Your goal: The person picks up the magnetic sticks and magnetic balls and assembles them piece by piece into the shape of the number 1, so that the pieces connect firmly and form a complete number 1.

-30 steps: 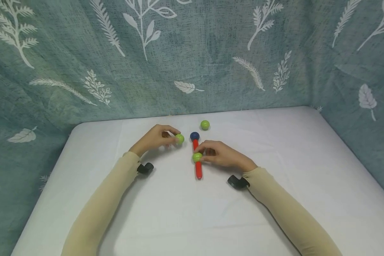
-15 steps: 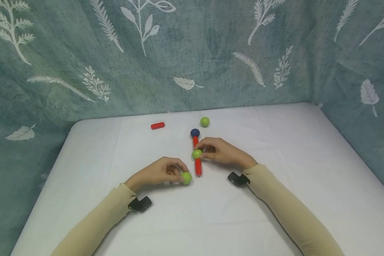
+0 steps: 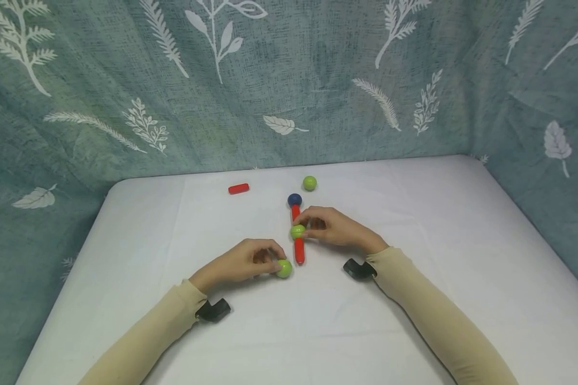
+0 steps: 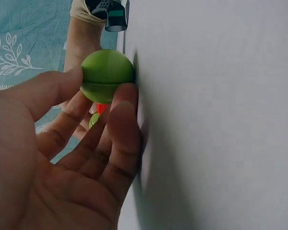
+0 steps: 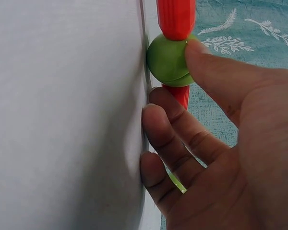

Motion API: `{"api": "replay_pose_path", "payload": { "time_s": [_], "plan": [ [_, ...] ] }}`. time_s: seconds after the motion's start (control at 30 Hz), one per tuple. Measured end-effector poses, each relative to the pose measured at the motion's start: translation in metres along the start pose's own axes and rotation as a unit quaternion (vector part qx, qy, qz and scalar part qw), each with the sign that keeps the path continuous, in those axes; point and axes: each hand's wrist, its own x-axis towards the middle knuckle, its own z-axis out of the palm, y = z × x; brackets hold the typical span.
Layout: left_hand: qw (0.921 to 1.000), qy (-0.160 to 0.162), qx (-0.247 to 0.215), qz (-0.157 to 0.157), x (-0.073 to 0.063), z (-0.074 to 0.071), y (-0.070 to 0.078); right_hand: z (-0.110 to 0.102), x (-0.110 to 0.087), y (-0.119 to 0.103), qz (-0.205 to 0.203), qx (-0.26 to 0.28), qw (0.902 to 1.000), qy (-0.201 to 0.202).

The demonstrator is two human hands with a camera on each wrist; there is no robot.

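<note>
My left hand (image 3: 248, 260) pinches a loose green ball (image 3: 284, 268) between thumb and fingers. The ball, with a seam around it in the left wrist view, sits just short of the near end of a red rod (image 3: 299, 251). That rod joins a second green ball (image 3: 297, 231), which my right hand (image 3: 339, 229) pinches. Beyond it, another red rod (image 3: 296, 212), partly covered by the fingers, leads to a dark blue ball (image 3: 295, 200). In the right wrist view, my thumb presses the joined green ball (image 5: 169, 60), with red rods on both sides of it.
A short red rod (image 3: 238, 189) lies at the back left of the white-covered table (image 3: 390, 342). A third green ball (image 3: 310, 183) rests behind the blue one. A teal leaf-patterned curtain (image 3: 318, 107) hangs along the back edge.
My left hand has brought its green ball from the back toward me, then slightly right toward the near rod end, uncovering the short red rod. My right hand stays on the joined ball.
</note>
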Motion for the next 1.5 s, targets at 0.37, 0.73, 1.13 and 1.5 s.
{"api": "replay_pose_path", "payload": {
  "time_s": [0.37,0.73,1.13,1.5],
  "plan": [
    [0.9972,0.04,0.044,0.044,0.0,0.014,0.006,0.0,0.001,0.0,-0.012,-0.003,0.9999,0.002],
    [0.9947,0.075,0.053,0.046,0.001,0.034,0.015,0.001,0.0,0.0,-0.017,0.0,0.9998,0.004],
    [0.9931,0.11,0.039,0.008,0.01,0.042,0.015,0.0,0.001,-0.001,-0.023,0.001,0.9997,0.004],
    [0.9925,0.115,0.036,0.019,0.009,0.043,0.012,0.002,0.001,-0.001,-0.021,-0.011,0.9997,0.008]
  ]
}}
